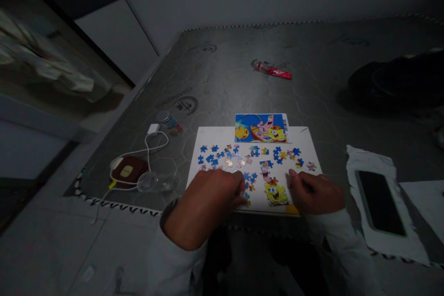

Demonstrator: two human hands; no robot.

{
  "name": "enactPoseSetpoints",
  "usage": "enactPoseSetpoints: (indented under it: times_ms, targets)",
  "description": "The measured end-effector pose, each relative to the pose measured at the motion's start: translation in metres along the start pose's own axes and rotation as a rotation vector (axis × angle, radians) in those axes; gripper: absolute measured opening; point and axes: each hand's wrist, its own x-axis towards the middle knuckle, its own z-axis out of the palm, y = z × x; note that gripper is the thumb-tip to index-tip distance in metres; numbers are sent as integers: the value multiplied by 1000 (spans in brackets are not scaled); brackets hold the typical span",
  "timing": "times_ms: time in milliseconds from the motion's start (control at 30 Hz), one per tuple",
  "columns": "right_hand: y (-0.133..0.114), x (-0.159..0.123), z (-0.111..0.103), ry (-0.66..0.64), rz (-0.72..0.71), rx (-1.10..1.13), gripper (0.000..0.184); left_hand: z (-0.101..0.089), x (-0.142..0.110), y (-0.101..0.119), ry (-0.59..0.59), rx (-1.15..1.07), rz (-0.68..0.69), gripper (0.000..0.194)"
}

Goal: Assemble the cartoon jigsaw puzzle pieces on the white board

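My left hand [211, 196] bends over the white board [192, 171], its fingers curled in at a cluster of blue jigsaw pieces [250, 178]. Whatever its fingertips may pinch is too small or hidden to make out. My right hand [314, 192] rests at the board's right edge, fingers folded and thumb out, with nothing visible in it. Between the hands lies a joined section of jigsaw [275, 193] showing a yellow cartoon face with pink above it. More loose pieces [212, 159] are spread at the left, partly behind my left hand, and others [284, 154] at the upper right.
A picture card [261, 128] overlaps the board's far edge. To the left are a small jar [169, 122], a white cable [149, 148], a dark red case [129, 171] and a clear bottle [157, 181]. A phone [379, 201] lies right; a red wrapper [274, 70] lies beyond.
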Motion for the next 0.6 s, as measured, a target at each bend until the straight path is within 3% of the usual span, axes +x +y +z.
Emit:
enactPoseSetpoints:
  times_ms: [600]
  targets:
    - [-2, -1, -2, -27, 84, -21, 60, 0, -13, -26, 128, -32, -3, 7]
